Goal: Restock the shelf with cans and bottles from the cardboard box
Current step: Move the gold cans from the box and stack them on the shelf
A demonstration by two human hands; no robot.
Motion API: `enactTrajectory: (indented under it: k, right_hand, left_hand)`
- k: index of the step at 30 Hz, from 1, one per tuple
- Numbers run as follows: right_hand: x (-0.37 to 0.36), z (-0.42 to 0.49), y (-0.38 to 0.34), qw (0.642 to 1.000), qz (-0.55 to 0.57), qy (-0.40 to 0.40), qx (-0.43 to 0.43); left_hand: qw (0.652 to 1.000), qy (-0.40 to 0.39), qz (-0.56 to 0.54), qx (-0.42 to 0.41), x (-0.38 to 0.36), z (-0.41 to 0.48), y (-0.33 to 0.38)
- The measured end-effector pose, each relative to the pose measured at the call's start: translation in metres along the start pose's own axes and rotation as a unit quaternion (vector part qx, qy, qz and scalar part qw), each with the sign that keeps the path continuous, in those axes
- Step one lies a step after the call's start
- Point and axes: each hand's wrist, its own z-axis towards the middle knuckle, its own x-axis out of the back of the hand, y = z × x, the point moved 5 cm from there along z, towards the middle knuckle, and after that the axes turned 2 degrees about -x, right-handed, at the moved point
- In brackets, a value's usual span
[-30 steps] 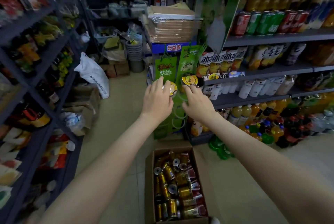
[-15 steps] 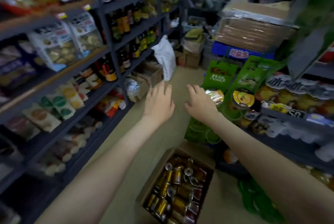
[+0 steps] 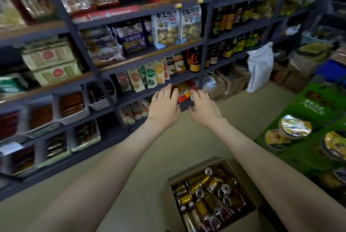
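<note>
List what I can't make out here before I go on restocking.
Head view only:
- Cans in the cardboard box: labels too small and glossy to read.
- Box's near end: cut off by the bottom edge.
- Shelf packets at left: motion-blurred.
- Red-yellow packets between left hand and right hand: partly hidden by the fingers; contact unclear.

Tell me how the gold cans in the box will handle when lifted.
The gold cans look like rigid metal, so probably firm to grip. Lying jumbled on their sides, they may roll if nudged. Glossy skins could slip.
</note>
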Motion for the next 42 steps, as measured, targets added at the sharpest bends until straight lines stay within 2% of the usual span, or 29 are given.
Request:
enactTrajectory:
  k: [5,10,15,20,23,28,33,38,42]
  right_hand:
    - [-0.008,0.003,-0.032,1.0,-0.003,-0.007,0.023]
    - [-0.008,-0.013,-0.028,0.999,-0.002,-0.021,0.035]
    - [-0.003,-0.036,-0.005,0.998,-0.003,-0.031,0.048]
    - [-0.004,-0.08,0.031,0.992,-0.003,-0.07,0.107]
    - [-0.007,-0.109,0.065,0.986,-0.011,-0.104,0.128]
    - [-0.033,-0.15,0.112,0.977,0.0,-0.178,0.115]
    - [-0.077,-0.179,0.131,0.966,0.0,-0.237,0.108]
    - [-0.152,-0.188,0.15,0.96,-0.02,-0.267,0.083]
    - [-0.239,-0.199,0.177,0.95,-0.04,-0.305,0.062]
  left_hand:
    - [1.0,-0.004,0.011,0.015,0.001,-0.01,-0.024]
    - [0.999,-0.019,0.019,0.03,0.003,-0.023,-0.019]
    - [0.998,-0.023,0.033,0.058,0.005,-0.049,0.003]
    - [0.989,-0.014,0.053,0.135,0.002,-0.086,0.048]
    - [0.984,-0.022,0.027,0.177,-0.01,-0.112,0.087]
    - [0.966,-0.099,0.01,0.238,-0.043,-0.164,0.134]
    - [0.948,-0.182,-0.007,0.263,-0.085,-0.214,0.146]
    - [0.938,-0.246,-0.019,0.243,-0.155,-0.234,0.129]
    - [0.93,-0.297,-0.004,0.217,-0.243,-0.247,0.104]
